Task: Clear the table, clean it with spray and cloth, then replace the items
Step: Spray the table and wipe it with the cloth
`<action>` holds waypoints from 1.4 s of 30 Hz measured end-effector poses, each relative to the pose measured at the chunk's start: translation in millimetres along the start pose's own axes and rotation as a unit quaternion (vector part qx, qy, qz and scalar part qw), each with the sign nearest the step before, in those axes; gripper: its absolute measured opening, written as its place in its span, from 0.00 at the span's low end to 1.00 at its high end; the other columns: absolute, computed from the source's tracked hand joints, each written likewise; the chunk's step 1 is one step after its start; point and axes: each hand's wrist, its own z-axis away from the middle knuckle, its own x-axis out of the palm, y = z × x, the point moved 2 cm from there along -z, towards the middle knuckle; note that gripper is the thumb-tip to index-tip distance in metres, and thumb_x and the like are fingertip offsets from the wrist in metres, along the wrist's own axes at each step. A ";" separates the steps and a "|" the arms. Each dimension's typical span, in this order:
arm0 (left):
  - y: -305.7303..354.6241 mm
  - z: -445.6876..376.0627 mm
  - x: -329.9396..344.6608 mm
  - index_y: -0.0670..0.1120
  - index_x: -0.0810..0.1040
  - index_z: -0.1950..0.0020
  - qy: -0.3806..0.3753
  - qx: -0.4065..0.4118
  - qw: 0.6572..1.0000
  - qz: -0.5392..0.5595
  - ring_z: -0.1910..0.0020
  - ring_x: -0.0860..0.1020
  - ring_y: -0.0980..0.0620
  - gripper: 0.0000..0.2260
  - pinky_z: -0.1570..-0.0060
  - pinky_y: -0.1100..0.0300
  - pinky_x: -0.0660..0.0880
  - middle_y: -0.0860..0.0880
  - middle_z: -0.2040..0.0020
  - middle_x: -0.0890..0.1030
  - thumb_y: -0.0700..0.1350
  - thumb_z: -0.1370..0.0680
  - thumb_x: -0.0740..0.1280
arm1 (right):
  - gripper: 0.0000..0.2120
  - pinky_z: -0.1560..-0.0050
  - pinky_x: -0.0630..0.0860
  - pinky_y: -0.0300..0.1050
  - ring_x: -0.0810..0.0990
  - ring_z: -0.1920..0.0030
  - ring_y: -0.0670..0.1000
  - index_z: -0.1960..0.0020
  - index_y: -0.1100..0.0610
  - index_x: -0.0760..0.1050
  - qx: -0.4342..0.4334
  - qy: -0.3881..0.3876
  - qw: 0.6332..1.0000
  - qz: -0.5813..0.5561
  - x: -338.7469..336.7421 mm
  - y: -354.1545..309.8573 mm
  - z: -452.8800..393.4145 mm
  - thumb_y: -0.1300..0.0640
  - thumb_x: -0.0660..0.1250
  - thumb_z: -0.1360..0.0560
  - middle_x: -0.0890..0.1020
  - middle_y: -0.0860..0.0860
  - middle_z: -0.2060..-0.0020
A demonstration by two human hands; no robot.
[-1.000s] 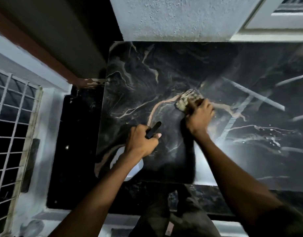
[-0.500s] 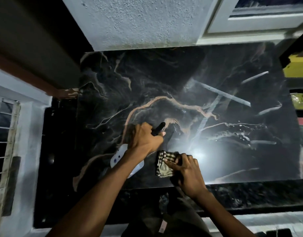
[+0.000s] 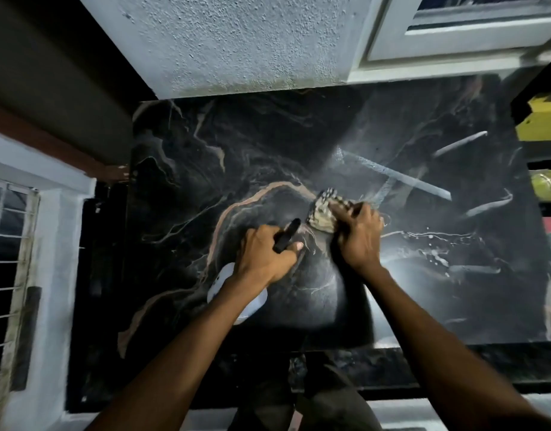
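Dim, glary tabletop (image 3: 423,306), blurred edges

Left hand (image 3: 264,255) grips spray bottle (image 3: 236,293); right hand (image 3: 358,236) presses patterned cloth (image 3: 325,209) onto the marble table (image 3: 423,290), mid-surface.

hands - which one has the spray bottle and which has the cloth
The left hand grips the spray bottle, its black nozzle poking out past the fingers. The right hand presses the patterned cloth on the dark marble table.

One table (image 3: 205,169) — one cloth (image 3: 322,213), one spray bottle (image 3: 224,283) — two hands (image 3: 264,253).
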 end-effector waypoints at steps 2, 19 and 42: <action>-2.7 -2.4 -7.1 0.48 0.69 0.71 0.040 0.000 0.999 0.027 0.68 0.74 0.45 0.18 0.65 0.57 0.68 0.52 0.74 0.73 0.47 0.26 0.74 | 0.26 0.48 0.64 0.52 0.70 0.48 0.62 0.31 0.40 0.76 0.066 0.017 0.998 0.003 4.4 -14.2 -51.4 0.63 0.65 0.25 0.71 0.59 0.46; -2.0 -11.3 -5.1 0.46 0.72 0.70 0.068 -0.031 0.997 0.035 0.71 0.75 0.48 0.17 0.70 0.60 0.68 0.49 0.74 0.74 0.45 0.24 0.72 | 0.29 0.54 0.67 0.54 0.72 0.53 0.64 0.29 0.41 0.72 0.007 -0.005 0.999 0.034 -41.0 87.2 24.7 0.57 0.61 0.29 0.73 0.63 0.49; 6.5 -18.8 9.0 0.42 0.75 0.67 0.067 -0.016 0.996 0.049 0.68 0.79 0.41 0.14 0.67 0.50 0.76 0.44 0.71 0.77 0.48 0.26 0.73 | 0.28 0.40 0.67 0.59 0.69 0.38 0.67 0.26 0.43 0.69 0.250 0.045 0.965 0.060 -47.7 70.3 -79.3 0.56 0.66 0.24 0.68 0.64 0.34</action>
